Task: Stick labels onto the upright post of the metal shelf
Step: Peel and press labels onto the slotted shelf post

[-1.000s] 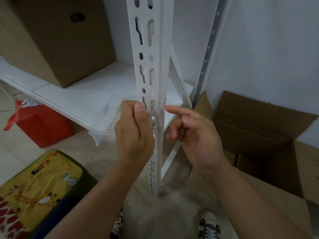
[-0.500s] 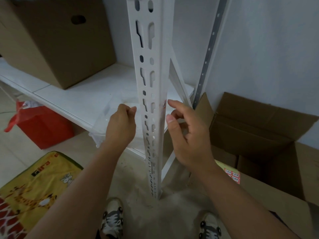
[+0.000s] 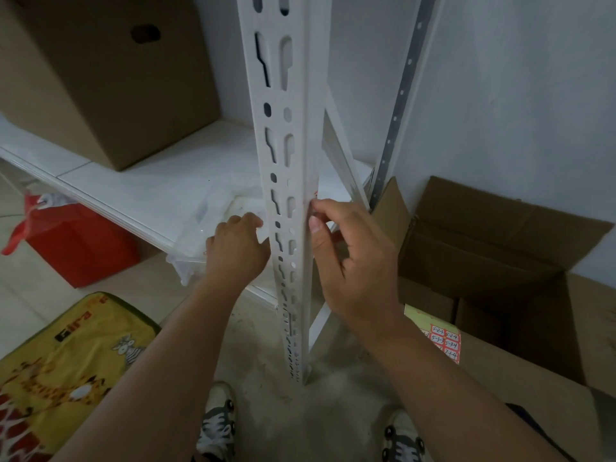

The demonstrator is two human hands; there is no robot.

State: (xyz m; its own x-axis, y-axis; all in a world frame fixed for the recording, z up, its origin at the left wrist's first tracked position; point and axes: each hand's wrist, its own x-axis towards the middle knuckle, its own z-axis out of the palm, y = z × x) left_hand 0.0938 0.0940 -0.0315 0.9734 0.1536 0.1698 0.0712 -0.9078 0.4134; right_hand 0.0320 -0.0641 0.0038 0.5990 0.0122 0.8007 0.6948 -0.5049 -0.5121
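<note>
The white slotted upright post point(image 3: 283, 128) of the metal shelf runs down the middle of the view to the floor. A small red-and-white label point(image 3: 315, 195) sits on the post's right-hand face, only its edge showing. My right hand point(image 3: 350, 258) is against that face, thumb and forefinger pressing at the label's lower edge. My left hand point(image 3: 236, 250) rests loosely curled on the left side of the post, above the shelf edge, holding nothing. A sheet of red labels point(image 3: 445, 341) lies on the cardboard at the lower right.
A closed brown box point(image 3: 100, 78) stands on the white shelf board point(image 3: 160, 185). A clear plastic bag point(image 3: 213, 225) lies at the shelf edge. An open cardboard box point(image 3: 500, 261) sits right, a red bag point(image 3: 76, 241) left, a yellow cushion point(image 3: 66, 371) near my shoes.
My left hand has let go of the post front and moved down-left beside it. My right hand has closed in on the post's right face at the label.
</note>
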